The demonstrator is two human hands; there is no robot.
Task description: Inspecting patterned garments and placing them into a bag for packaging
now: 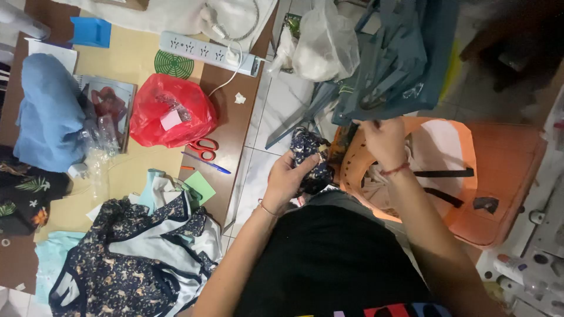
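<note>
Pretty cramped around me here. The brown desk (pixel 232 126) fills the left half of the frame and its right edge runs down just left of my left hand, with a strip of white tiled floor (pixel 276 111) between that edge and my lap. The orange plastic chair (pixel 499 170) takes up the right side, and a pile of grey-blue fabric (pixel 399 58) hangs over the top middle, so the only open room is that floor strip and the small gap in front of my chest.

My left hand (pixel 288 176), center frame, has its fingers curled tight around a bunched piece of dark floral fabric (pixel 308 154), gripping it from the left and below. My right hand (pixel 382 141) is just right of it and a bit higher, fingers pinched together at the edge of the grey-blue pile; I can't tell exactly what they're pinching. The floral piece sits between both hands, touching the left, right against the chair's front rim.

On the desk: a red plastic bag (pixel 170 111), red-handled scissors (pixel 202 148) and a blue pen (pixel 205 162) near the edge, a white power strip (pixel 205 51) up top, and more floral cloth (pixel 129 258) bottom left.
</note>
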